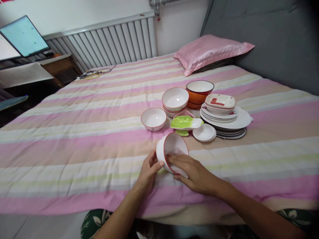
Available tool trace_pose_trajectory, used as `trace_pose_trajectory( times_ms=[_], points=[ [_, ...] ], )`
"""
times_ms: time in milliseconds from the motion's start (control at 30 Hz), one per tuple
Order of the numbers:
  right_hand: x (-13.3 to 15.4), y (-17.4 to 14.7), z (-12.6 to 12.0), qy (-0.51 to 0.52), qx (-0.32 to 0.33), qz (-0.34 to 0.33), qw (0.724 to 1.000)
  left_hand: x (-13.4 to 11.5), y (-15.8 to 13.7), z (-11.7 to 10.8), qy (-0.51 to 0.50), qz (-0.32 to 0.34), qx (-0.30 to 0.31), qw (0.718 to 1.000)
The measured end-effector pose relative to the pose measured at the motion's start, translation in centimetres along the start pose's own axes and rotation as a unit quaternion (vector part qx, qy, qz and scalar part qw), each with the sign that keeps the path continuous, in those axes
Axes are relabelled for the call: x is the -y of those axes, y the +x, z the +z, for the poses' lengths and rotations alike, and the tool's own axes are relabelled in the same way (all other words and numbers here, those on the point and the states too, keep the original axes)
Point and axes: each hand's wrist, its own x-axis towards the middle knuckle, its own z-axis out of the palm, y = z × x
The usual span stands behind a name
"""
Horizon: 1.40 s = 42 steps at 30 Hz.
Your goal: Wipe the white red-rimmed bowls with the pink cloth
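Note:
My left hand [150, 168] grips a white bowl [160, 151] with a red rim from its left side, thumb near the rim. The bowl is tilted on its side, its opening facing right. My right hand [193, 171] reaches into the opening, its fingers pressed against the inner wall. Under that hand a bit of thin white cloth [183, 173] shows at the rim; most of it is hidden, and whether it is fabric or paper I cannot tell. Just beyond the held bowl are a single red-rimmed bowl [154, 119] and a green and white leaf-shaped dish [185, 122].
Behind stand stacked red-rimmed bowls [175, 99] and orange bowls [195, 98]. To the right are stacked plates [243, 118] topped by a rectangular dish [220, 100], with a small white saucer [204, 132] beside them. A pink pillow [211, 51] lies at the back of the striped bed [74, 142].

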Motion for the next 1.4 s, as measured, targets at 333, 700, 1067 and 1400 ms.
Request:
trace_pose_trajectory(
  times_ms=[333,700,1067,1400],
  points=[
    [0.5,0.1,-0.4,0.077,0.022,0.005,0.997,0.2,0.0,-0.3,0.003,-0.002,0.009,1.000],
    [-1.3,0.2,-1.2,-0.096,0.049,-0.028,0.994,0.1,0.1,-0.1,0.005,0.005,0.010,1.000],
    [-1.2,0.3,-1.0,-0.127,0.025,-0.019,0.991,0.2,0.3,-0.1,0.015,0.000,0.006,1.000],
    [1.9,0.2,-0.7,0.123,-0.075,0.107,0.984,0.5,0.0,-0.9,0.054,0.026,0.068,0.996]
  ],
)
